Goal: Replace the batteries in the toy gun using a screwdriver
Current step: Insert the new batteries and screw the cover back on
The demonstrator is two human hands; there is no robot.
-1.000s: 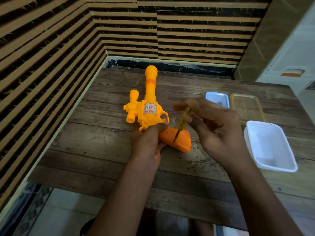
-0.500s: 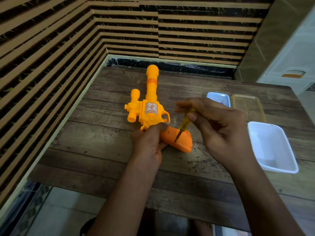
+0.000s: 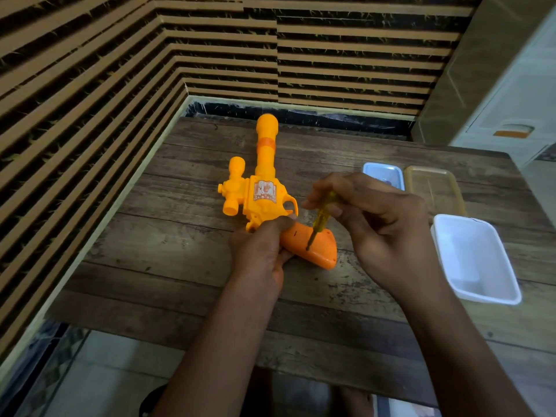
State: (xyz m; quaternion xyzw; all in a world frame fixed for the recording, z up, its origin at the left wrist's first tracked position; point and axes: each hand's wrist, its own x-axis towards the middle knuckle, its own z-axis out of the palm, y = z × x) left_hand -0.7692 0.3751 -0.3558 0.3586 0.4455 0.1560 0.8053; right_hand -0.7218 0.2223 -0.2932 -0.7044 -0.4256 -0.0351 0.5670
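- The toy gun [image 3: 264,194] lies flat on the bench [image 3: 168,266], barrel pointing to 12 o'clock and orange handle [image 3: 323,252] to about 4 o'clock.
- The left hand [image 3: 258,251] has its grip clamped on the gun where body meets handle, pressing it down.
- The right hand [image 3: 382,230] has its grip pinched round the yellow screwdriver [image 3: 320,218], whose tip sits on the handle, likely in a screw too small to see.
- The tip could jump out if the tool leans or is not pushed down enough. Then it could scratch the plastic or chew up the screw head.
- Fingers [image 3: 281,224] of the left hand lie near the tip, on its 9 o'clock side, so a slip that way could poke them.
- The gun could spin if the left hand goes slack.
- A loose screw is tiny and could roll off the bench. The white tub [image 3: 475,260] at 3 o'clock looks like a safe home for it.
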